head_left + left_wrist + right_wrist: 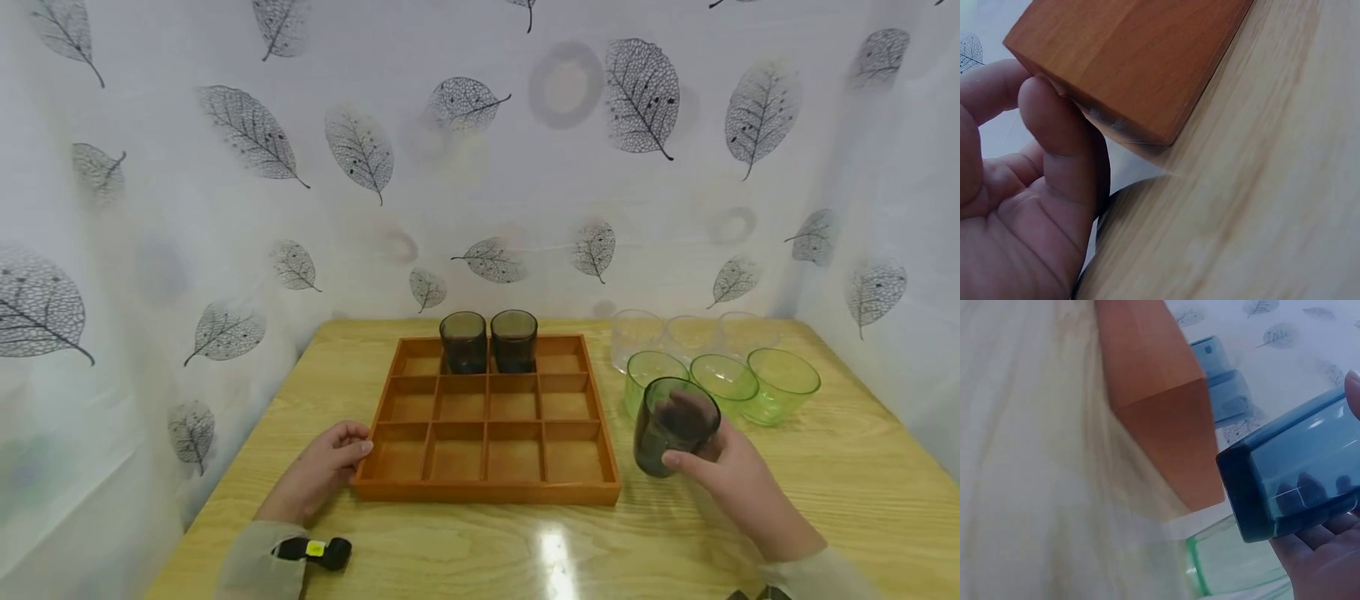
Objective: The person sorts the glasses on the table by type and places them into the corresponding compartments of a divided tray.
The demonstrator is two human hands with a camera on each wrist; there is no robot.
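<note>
In the head view my right hand [731, 479] grips a smoky dark-grey glass cup [675, 425], tilted above the table to the right of the wooden tray. The right wrist view shows the cup [1297, 469] with its thick base turned toward the tray and fingers around its side. My left hand [322, 467] touches the left wall of the divided wooden tray [487, 493] with relaxed, bent fingers. The left wrist view shows the thumb [1054, 119] against the tray's edge. Two more dark cups stand side by side, the left one [463, 343] and the right one [513, 342], in the tray's back-row middle compartments.
Three green glasses [783, 387] stand on the table right of the tray, close behind the held cup. Three clear glasses [637, 337] stand behind them. A leaf-patterned curtain [420, 192] surrounds the wooden table [450, 550] at the back and sides.
</note>
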